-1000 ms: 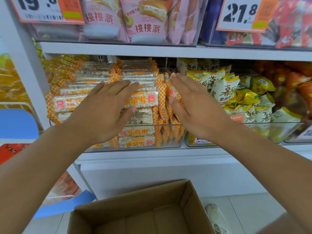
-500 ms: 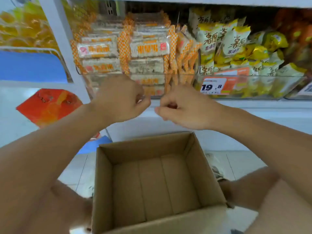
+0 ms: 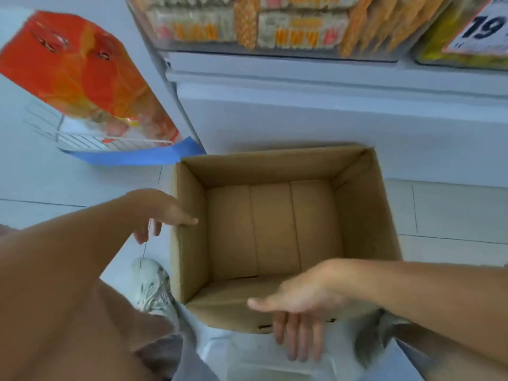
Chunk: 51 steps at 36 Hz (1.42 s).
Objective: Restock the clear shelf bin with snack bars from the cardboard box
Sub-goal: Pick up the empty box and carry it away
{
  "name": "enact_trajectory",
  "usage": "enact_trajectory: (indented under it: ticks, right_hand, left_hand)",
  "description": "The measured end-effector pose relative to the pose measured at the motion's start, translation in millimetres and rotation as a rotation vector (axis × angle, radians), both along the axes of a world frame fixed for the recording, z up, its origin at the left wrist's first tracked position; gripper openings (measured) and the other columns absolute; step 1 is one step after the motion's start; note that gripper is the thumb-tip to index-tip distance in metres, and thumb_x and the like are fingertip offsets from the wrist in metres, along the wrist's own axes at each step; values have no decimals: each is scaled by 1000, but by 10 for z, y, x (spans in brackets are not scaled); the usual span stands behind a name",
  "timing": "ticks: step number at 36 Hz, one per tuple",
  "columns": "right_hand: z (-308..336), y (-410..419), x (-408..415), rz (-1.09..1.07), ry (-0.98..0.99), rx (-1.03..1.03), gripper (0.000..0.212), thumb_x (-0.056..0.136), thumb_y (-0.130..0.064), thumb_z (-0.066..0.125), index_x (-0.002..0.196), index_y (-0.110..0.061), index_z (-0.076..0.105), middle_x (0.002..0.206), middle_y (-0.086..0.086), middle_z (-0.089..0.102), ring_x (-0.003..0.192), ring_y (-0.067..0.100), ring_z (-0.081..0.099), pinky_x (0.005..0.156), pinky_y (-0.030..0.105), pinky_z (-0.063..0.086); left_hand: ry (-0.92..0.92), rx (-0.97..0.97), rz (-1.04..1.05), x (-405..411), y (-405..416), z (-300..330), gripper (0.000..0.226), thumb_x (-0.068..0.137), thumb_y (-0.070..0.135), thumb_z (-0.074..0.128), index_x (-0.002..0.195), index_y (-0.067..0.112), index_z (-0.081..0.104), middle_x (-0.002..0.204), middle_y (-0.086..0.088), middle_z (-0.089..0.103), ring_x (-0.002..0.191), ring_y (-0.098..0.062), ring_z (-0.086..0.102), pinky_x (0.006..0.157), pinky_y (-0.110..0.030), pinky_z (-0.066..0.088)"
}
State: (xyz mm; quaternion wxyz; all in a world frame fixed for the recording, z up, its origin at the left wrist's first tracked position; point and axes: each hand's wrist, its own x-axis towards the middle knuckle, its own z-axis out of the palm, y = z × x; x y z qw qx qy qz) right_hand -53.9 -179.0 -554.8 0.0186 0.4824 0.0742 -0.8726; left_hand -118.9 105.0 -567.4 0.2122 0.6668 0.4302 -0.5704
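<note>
The cardboard box (image 3: 275, 229) sits on the floor between the two hands, open top, and I can see nothing in it but bare cardboard bottom. The left hand (image 3: 162, 213) is at the box's left wall, thumb hooked over the rim, the other fingers (image 3: 143, 235) dangling loose outside it, so open and only lightly gripping. The right hand (image 3: 299, 306) is at the near wall, thumb laid along the top edge, fingers spread down the outside face. Neither hand holds any bar.

Up past both hands, at the top edge, is the clear shelf bin (image 3: 275, 48), packed with snack bars (image 3: 299, 31) in orange-checked wrappers. Only its lower part shows and the whole thing is smeared with motion blur, so the print is unreadable. To the right of it, a price tag (image 3: 483, 28) is cut off, just "19" showing. Out beyond the left hand there's an orange pack (image 3: 77, 70) on a wire rack, also blurry. A pale sneaker (image 3: 152, 284) pokes out below the left hand.

Compared with half a second ago: the hands were loose fists up in front of the bin, and now they've dropped to the box walls and opened. The view has tilted down too, so most of the shelf is gone.
</note>
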Motion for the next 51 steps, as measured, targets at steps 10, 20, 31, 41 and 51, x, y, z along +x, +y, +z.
enact_trajectory:
  ticks: [10, 20, 31, 41, 51]
  right_hand:
    - [-147, 132, -1145, -1633, -81, -673, 33, 93, -27, 68, 122, -20, 55, 140, 13, 44, 117, 39, 54, 82, 61, 57]
    - [1046, -731, -666, -1959, -237, -974, 30, 91, 12, 40, 114, -3, 52, 93, 20, 52, 80, 40, 57, 59, 49, 59]
    - [2489, -2700, 18, -2304, -257, -900, 37, 106, -10, 38, 142, -2, 40, 137, 16, 49, 112, 33, 57, 76, 41, 60]
    - [3760, -4794, 638, -2753, -113, -916, 29, 102, 11, 28, 80, -1, 42, 83, 12, 42, 92, 29, 53, 35, 27, 51]
    - [4325, -6895, 1588, -2942, -468, -961, 44, 99, 11, 31, 135, -9, 47, 129, 10, 58, 109, 33, 59, 56, 44, 57]
  left_hand:
    - [-234, -33, 538, -112, -546, 117, 11, 99, 3, 49, 102, -3, 57, 92, -21, 67, 77, -32, 71, 77, -43, 61]
    - [-114, -257, 577, 433, -1774, 978, 23, 92, 1, 52, 113, -9, 57, 100, -26, 70, 80, -31, 74, 57, -35, 61]
    - [-18, -257, 271, 1616, -4113, 2546, 17, 96, 3, 46, 81, -1, 53, 74, -18, 62, 71, -26, 65, 41, -24, 55]
    - [-32, -292, -10, 2609, -6468, 3520, 10, 89, 12, 55, 80, 9, 54, 54, -6, 64, 47, -14, 66, 51, -26, 59]
    - [-304, -436, 0, 4173, -8591, 4291, 25, 91, 3, 59, 115, 0, 53, 120, -21, 61, 104, -32, 64, 60, -36, 59]
